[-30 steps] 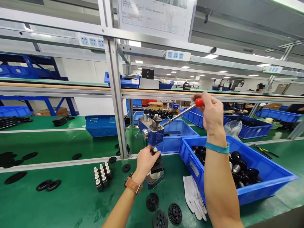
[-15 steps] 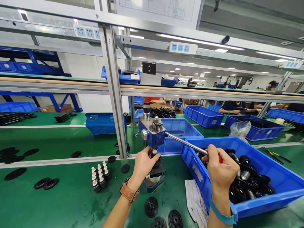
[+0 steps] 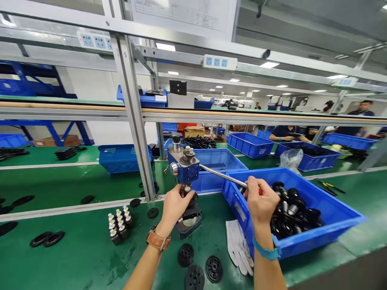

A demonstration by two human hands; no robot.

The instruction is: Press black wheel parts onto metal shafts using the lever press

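A blue bench press (image 3: 188,172) with a metal ram stands on the green bench. My left hand (image 3: 175,204) is closed just below the ram, thumb and fingers around a small part whose kind is hidden. My right hand (image 3: 260,201) is wrapped round the red grip of the press's long metal lever (image 3: 222,175); the lever slopes down toward me. Several black discs (image 3: 213,269) with holes lie in front of the press base. To its left, small black cylinders with white tips (image 3: 120,223) stand in a tight group.
A large blue bin (image 3: 320,241) on the right holds black wheel-like parts with metal hubs. White gloves (image 3: 238,246) lie beside it. Another blue bin (image 3: 222,157) stands behind the press. Pliers (image 3: 328,186) lie at right. A metal post (image 3: 133,117) rises behind my left hand.
The view has turned to the right, so everything sits further left. Both hands keep their places on the press and lever; no clear lever movement shows.
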